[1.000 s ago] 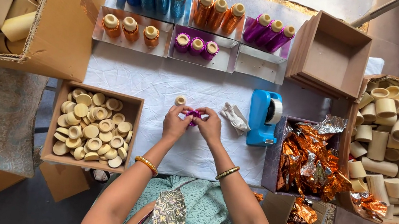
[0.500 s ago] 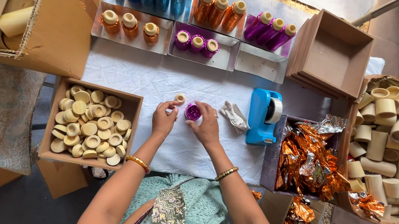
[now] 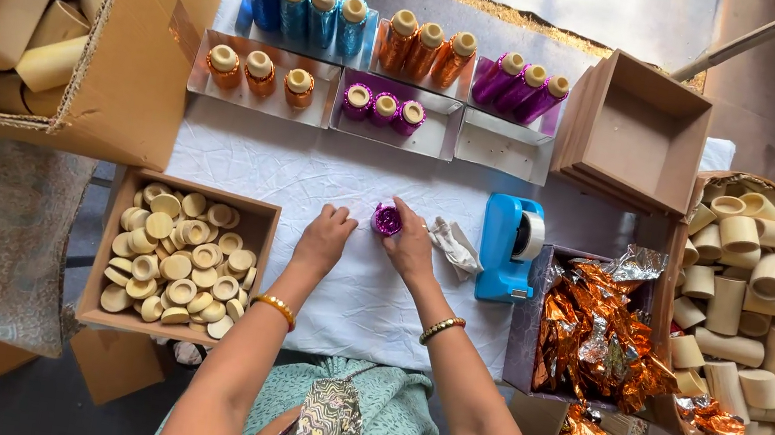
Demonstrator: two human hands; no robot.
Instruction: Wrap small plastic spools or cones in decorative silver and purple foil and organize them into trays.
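1. My right hand is on the purple spool, mid-table on the white cloth. Fingers curled around its right side, partly closed, gripping or steadying it; the spool stands on the cloth.
2. My left hand is loosely curled, fingertips down on the cloth just left of the spool. Not touching it as far as I can see. Whether something small sits under the fingers, cannot tell.
3. Change: a second ago both hands were pinched together on the purple piece, lifted off the table. Half a second ago it was down between them. Now the left is off it and the small cream piece that lay beside the left fingers is no longer visible, likely covered by that hand.
4. Reading: two-handed work on this spool looks finished; it now rests under one hand only.
5. Around it: crumpled clear wrap just right of my right hand, blue tape dispenser beyond, box of cream caps to the left, tray of purple spools far side.
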